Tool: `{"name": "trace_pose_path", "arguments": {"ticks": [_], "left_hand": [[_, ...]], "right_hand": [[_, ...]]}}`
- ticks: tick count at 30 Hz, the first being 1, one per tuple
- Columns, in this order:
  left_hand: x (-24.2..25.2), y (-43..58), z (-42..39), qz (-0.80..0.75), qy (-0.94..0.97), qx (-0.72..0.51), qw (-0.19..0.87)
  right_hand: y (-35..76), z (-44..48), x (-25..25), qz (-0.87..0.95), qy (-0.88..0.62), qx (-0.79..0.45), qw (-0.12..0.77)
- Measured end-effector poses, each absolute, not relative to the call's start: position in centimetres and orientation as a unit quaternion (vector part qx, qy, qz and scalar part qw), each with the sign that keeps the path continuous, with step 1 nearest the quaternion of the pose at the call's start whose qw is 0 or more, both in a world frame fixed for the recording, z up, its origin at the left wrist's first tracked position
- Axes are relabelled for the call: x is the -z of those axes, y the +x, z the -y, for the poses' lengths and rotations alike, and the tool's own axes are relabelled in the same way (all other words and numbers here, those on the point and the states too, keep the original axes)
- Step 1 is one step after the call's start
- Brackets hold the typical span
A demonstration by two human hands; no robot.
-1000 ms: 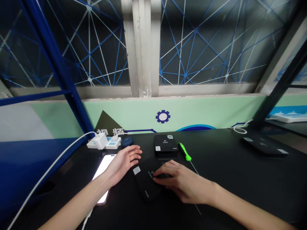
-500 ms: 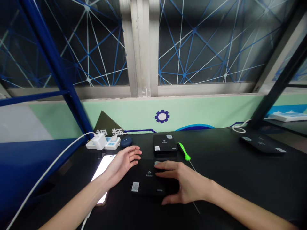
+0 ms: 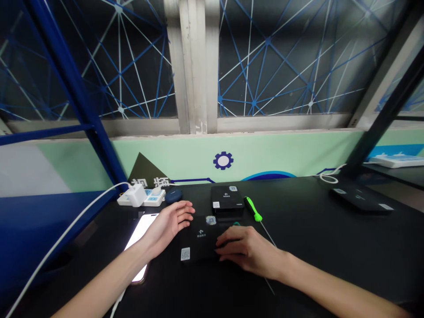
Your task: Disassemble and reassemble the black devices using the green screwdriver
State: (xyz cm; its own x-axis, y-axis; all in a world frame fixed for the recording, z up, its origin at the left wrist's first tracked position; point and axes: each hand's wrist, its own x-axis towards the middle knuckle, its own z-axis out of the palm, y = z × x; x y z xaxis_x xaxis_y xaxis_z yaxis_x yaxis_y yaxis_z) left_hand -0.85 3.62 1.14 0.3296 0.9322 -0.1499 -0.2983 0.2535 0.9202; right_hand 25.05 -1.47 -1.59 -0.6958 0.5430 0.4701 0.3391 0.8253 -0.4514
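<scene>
A flat black box (image 3: 198,245) with a QR sticker, a pale sticker and a small logo lies on the desk between my hands. My left hand (image 3: 174,221) is open at its upper left, palm turned inward and fingers loosely bent; I cannot tell whether it touches the box. My right hand (image 3: 243,249) is closed, with thumb and fingertips together at the box's right edge. Beneath this hand lies a second screwdriver; only a bit of its teal handle (image 3: 236,224) and the end of its thin shaft (image 3: 270,286) show.
A smaller black box (image 3: 227,198) stands behind, with a green-handled screwdriver (image 3: 254,210) beside it. A lit phone (image 3: 139,238) lies under my left forearm. A power strip (image 3: 154,198), white charger (image 3: 136,194) and dark blue case (image 3: 173,196) sit back left. Another black box (image 3: 362,199) lies right.
The black box has shifted slightly left and away and turned a little. My right hand's spread fingers have come off its top and drawn together at its right edge. My left hand is nearly still.
</scene>
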Motion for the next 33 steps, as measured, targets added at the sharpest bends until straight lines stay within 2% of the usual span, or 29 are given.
{"name": "trace_pose_path", "arguments": {"ticks": [2, 7, 9, 13, 16, 24, 33], "left_hand": [[-1.1, -0.5, -3.4, -0.386, 0.513, -0.434, 0.632], [-0.8, 0.5, -1.7, -0.436, 0.8, -0.365, 0.191], [-0.5, 0.8, -0.9, -0.413, 0.853, -0.297, 0.12], [0.2, 0.8, 0.2, -0.353, 0.918, -0.161, 0.079], [0.3, 0.6, 0.3, -0.335, 0.931, -0.123, 0.08], [0.1, -0.6, -0.6, -0.363, 0.913, -0.143, 0.116], [0.4, -0.1, -1.6, -0.423, 0.883, -0.195, 0.05]], "right_hand": [[25.1, 1.5, 1.6, 0.902, -0.244, -0.177, 0.308], [25.5, 1.6, 0.8, 0.902, -0.229, -0.184, 0.316], [25.8, 1.4, 0.3, 0.902, -0.222, -0.16, 0.334], [26.8, 0.8, -0.2, 0.875, -0.256, -0.08, 0.402], [27.2, 0.4, -0.2, 0.864, -0.281, -0.056, 0.414], [27.1, 0.2, -0.1, 0.878, -0.297, -0.063, 0.37], [27.1, 0.2, -0.1, 0.876, -0.311, -0.059, 0.364]]}}
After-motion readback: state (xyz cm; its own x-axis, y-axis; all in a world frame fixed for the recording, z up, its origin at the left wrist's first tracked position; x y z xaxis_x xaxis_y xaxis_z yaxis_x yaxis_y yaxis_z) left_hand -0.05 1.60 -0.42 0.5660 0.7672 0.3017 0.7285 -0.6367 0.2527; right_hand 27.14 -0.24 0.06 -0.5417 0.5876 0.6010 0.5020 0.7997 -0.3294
